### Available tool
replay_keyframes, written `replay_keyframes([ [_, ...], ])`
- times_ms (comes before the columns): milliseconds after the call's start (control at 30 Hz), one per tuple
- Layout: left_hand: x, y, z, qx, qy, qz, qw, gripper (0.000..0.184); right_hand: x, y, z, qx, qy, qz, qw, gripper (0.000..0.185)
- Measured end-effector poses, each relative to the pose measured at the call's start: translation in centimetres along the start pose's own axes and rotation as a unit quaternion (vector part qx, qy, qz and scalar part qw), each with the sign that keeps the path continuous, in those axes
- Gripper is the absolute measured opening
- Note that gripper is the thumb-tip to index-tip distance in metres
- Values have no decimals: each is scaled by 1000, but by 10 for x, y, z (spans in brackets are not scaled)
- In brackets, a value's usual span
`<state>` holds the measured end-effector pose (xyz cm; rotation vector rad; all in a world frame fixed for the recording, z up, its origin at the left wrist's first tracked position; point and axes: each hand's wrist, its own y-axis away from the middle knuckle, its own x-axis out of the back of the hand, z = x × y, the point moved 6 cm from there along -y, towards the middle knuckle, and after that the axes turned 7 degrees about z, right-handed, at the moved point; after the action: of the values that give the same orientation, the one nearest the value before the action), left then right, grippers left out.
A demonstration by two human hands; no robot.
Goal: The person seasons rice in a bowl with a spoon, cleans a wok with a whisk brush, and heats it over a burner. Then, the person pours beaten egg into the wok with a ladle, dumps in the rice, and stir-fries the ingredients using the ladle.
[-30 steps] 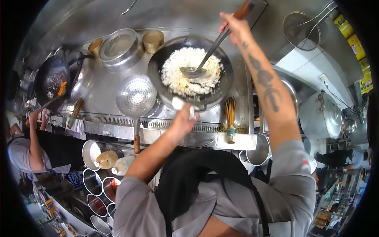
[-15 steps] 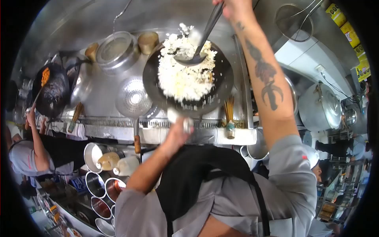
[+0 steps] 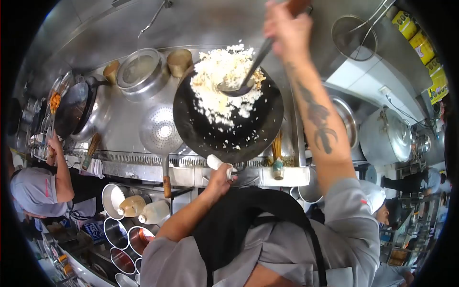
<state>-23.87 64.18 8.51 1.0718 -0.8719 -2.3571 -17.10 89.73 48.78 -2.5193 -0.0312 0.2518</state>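
My left hand (image 3: 221, 180) is closed around a white cloth (image 3: 216, 163) at the near rim of a black wok (image 3: 229, 136). White rice (image 3: 217, 76) is heaped toward the wok's far side, with loose grains scattered over the dark bottom and some at the far edge. Up at the top of the view, my right hand (image 3: 288, 29) grips the handle of a ladle (image 3: 237, 89). The ladle's bowl lies in the rice, tilted, with its long dark shaft rising to the right.
Left of the wok lie a perforated strainer (image 3: 161, 130) and a lidded metal pot (image 3: 143, 72). Bamboo brushes (image 3: 277, 155) stand right of its near side. A co-worker (image 3: 40, 189) works at another wok on the left. A large pot (image 3: 389, 135) is at right.
The wok has tipped and come nearer, and the rice has slid to its far side. My left hand moved down with the cloth. The co-worker's ladle with orange food moved away from their wok.
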Motion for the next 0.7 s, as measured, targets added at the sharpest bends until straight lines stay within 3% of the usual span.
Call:
replay_keyframes([
  [33,-5,-12,13,-9,38,16,999,18,14,-2,-39,8,107,1,994,28],
  [67,-9,-23,25,-20,75,30,997,17,4,-4,-83,-16,-56,75,995,21],
  [167,-14,-90,66,-4,40,5,999,13,16,-19,-132,67,-168,42,983,19],
  [233,-32,-98,74,-19,27,32,999,12,28,-45,-122,80,-175,-64,979,31],
  [300,-36,-95,75,-19,34,47,998,11,19,-18,-61,73,-88,59,992,23],
  [333,-35,-93,75,-18,35,54,998,11,6,-7,-14,67,-98,2,993,17],
  [367,-35,-94,75,-18,46,49,998,13,-7,7,53,39,-18,6,999,15],
  [400,-35,-95,74,-18,49,54,997,13,-21,21,143,-34,37,-49,998,19],
  [467,-32,-99,72,-18,47,63,997,14,-37,6,159,-121,-49,4,991,22],
  [533,-29,-104,69,-27,51,35,998,15,-43,-16,107,-61,-91,37,993,22],
  [600,-31,-104,71,-36,45,39,998,15,-48,-25,68,-6,-176,-19,984,23],
  [667,-30,-105,74,-27,32,54,998,15,-60,-6,80,-23,-173,-61,983,23],
  [700,-29,-102,70,-19,24,62,998,16,-67,7,119,-78,-111,-80,987,21],
])
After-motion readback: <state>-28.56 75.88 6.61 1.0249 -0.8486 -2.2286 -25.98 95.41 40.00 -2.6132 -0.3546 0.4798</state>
